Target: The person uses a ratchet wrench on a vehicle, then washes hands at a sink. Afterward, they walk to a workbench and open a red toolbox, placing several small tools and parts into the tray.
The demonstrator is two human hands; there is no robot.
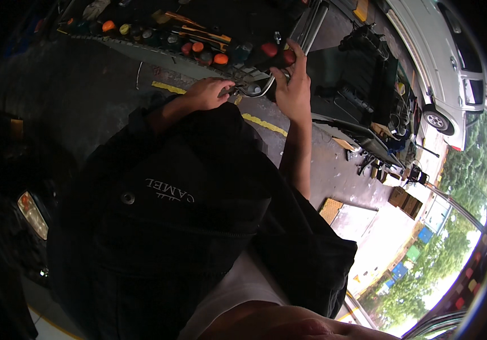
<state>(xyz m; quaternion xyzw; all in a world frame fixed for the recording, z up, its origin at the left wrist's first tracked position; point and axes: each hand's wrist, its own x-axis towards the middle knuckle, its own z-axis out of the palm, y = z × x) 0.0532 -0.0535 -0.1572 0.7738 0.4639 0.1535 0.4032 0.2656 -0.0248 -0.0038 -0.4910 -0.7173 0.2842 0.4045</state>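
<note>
My left hand (208, 94) is at the near edge of a dark tool tray (133, 55), its fingers curled together by a small dark metal piece. What lies within that grip is too dark to make out. A bent metal rail (266, 89) curves between my two hands. At the tray's right corner, my right hand (294, 93) has thumb and index finger apart, beside a red-ended handle (287, 58). A second red handle (269, 49) lies just left of it. Several screwdrivers with orange ends (220, 58) stand along the tray's near side.
Orange-handled tools (205, 35) lie across the tray. To the right stands another dark bench (342, 85) with loose parts on it. Cardboard boxes (405, 202) sit farther right on the floor, and a white vehicle (444, 62) is parked beyond. A headlight (32, 214) shows at the left.
</note>
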